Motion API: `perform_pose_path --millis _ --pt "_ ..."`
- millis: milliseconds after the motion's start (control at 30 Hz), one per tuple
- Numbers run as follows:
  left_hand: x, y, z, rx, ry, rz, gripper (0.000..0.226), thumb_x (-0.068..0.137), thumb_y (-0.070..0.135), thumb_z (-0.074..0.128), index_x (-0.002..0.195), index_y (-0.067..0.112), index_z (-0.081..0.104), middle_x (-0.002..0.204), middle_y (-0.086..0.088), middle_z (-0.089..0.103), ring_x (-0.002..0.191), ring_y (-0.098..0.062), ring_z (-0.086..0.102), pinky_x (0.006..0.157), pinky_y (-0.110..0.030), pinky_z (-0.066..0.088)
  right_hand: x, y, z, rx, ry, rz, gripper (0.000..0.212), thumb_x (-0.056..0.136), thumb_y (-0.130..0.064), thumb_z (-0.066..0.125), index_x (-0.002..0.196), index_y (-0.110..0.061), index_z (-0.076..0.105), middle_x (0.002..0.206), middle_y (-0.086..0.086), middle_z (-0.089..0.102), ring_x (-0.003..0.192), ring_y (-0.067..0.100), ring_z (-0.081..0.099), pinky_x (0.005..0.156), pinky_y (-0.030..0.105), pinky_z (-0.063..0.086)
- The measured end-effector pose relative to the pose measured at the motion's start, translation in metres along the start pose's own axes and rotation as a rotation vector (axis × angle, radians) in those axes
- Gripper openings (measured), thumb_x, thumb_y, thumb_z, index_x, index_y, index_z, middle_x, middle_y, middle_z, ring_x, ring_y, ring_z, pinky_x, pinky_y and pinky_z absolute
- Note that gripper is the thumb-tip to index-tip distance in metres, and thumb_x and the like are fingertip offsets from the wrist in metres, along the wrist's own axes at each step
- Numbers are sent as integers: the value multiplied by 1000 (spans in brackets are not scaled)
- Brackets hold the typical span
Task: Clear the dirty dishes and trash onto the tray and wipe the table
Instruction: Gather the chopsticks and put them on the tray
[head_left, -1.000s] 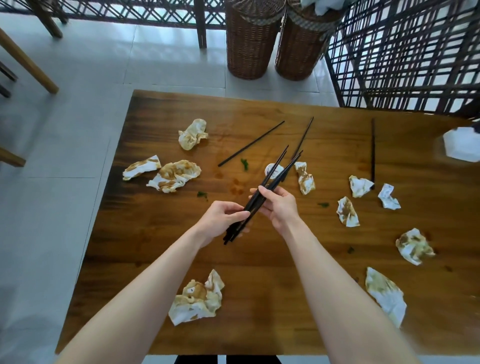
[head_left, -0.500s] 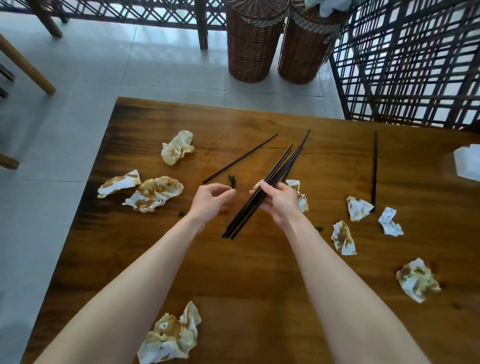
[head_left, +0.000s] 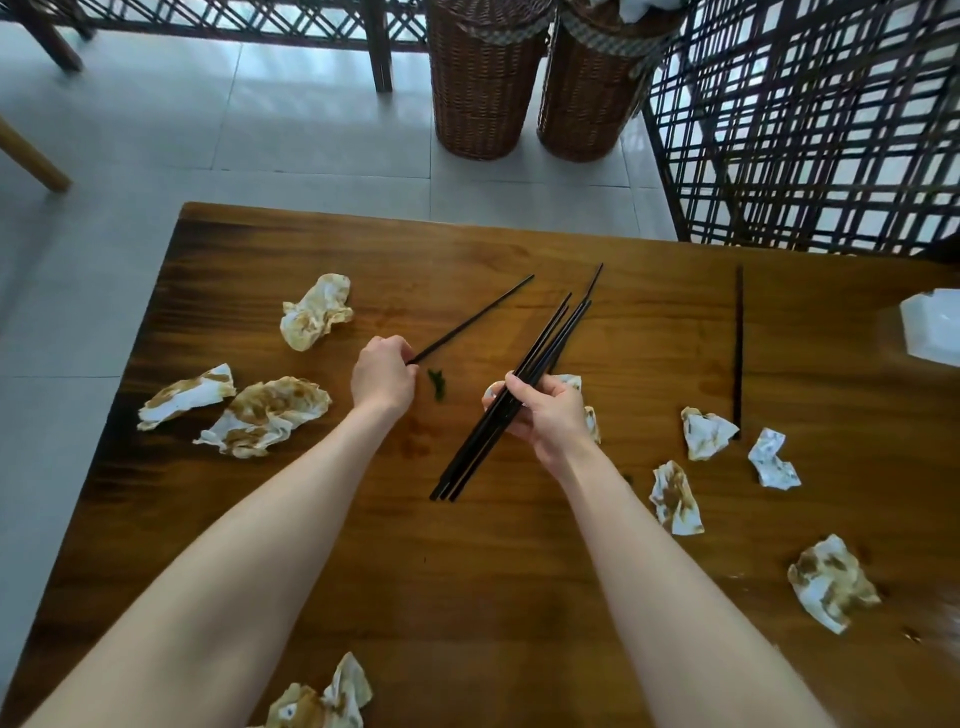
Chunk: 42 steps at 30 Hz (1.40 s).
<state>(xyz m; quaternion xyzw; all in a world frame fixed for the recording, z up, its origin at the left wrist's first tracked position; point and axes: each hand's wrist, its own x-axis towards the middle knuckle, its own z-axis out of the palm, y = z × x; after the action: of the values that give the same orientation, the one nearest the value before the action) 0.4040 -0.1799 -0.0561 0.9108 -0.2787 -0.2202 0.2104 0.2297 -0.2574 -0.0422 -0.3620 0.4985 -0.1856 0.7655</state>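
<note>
My right hand (head_left: 545, 415) grips a bundle of black chopsticks (head_left: 540, 353) that slants up to the right above the wooden table (head_left: 467, 571). My left hand (head_left: 382, 374) pinches the near end of a single black chopstick (head_left: 478, 317) lying on the table. Another chopstick (head_left: 595, 278) pokes out behind the bundle, and a third (head_left: 737, 353) lies alone at the right. Stained crumpled napkins lie scattered: one at the back left (head_left: 314, 312), two at the left (head_left: 267, 415), several at the right (head_left: 675, 499), one at the near edge (head_left: 322, 701). No tray is in view.
A white dish (head_left: 932, 327) sits at the table's right edge. A green scrap (head_left: 438, 382) lies between my hands. Two wicker baskets (head_left: 488, 78) and a dark lattice screen (head_left: 805, 130) stand beyond the table's far edge, on a tiled floor.
My left hand let go of the bundle and reached up-left to the single chopstick, closing on its end. My right hand kept the bundle.
</note>
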Motion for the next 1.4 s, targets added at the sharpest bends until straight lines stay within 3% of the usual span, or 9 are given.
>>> perform_pose_path --millis 200,400,467,567,700,900,1000,1167,1400 --pt "4 -2 -2 -17 -68 -48 19 93 19 63 107 7 66 109 -10 62 94 -21 54 80 -32 45 0 5 -3 11 -7 2 7 91 -5 61 98 -4 63 79 9 69 75 24 71 69 39 60" --pt "-27 0 -15 -447 -241 -104 7 89 23 69 91 17 69 86 9 62 86 -6 56 66 -17 39 -7 5 6 9 4 8 6 93 -7 60 98 -7 63 87 12 68 81 26 71 66 38 58" --pt "-43 4 -16 -507 -345 -78 6 88 26 69 87 20 69 88 9 64 86 -3 56 68 -20 41 -10 1 9 30 10 -4 6 94 -8 59 98 -7 62 90 13 68 82 26 71 65 37 59" --pt "-62 10 -17 -507 -518 -26 11 89 25 67 89 15 72 89 0 70 87 -12 62 73 -27 45 -19 -3 8 49 29 -51 6 95 -8 57 98 -7 61 93 12 69 82 26 70 67 38 60" --pt "-78 19 -13 -479 -613 40 15 90 21 66 95 8 71 94 -8 71 91 -20 64 83 -34 49 -32 -5 -5 54 96 -94 7 96 -9 56 100 -9 61 93 9 72 86 25 71 70 38 60" --pt "-92 33 -8 -432 -737 109 9 91 16 64 93 9 69 96 -7 70 92 -20 65 86 -33 51 -48 -3 -30 79 184 -89 7 95 -11 57 100 -9 61 85 8 72 79 22 73 67 39 60" --pt "-99 43 -3 -471 -757 107 8 91 16 64 95 10 68 98 -9 70 94 -23 67 87 -37 54 -52 -5 -43 81 194 -94 6 95 -10 57 99 -7 61 82 7 71 73 18 72 59 34 58" --pt "-106 64 13 -518 -781 125 25 87 20 70 111 11 67 101 -4 72 92 -17 70 88 -37 56 -49 -15 -71 94 180 -88 6 94 -10 58 99 -8 61 82 8 71 80 23 72 66 37 59" --pt "-109 102 48 -556 -724 84 16 85 20 72 101 18 71 96 -1 74 93 -16 70 85 -31 55 -32 -38 -114 45 124 -70 7 92 -6 60 99 -9 60 86 8 69 82 23 71 70 37 59"
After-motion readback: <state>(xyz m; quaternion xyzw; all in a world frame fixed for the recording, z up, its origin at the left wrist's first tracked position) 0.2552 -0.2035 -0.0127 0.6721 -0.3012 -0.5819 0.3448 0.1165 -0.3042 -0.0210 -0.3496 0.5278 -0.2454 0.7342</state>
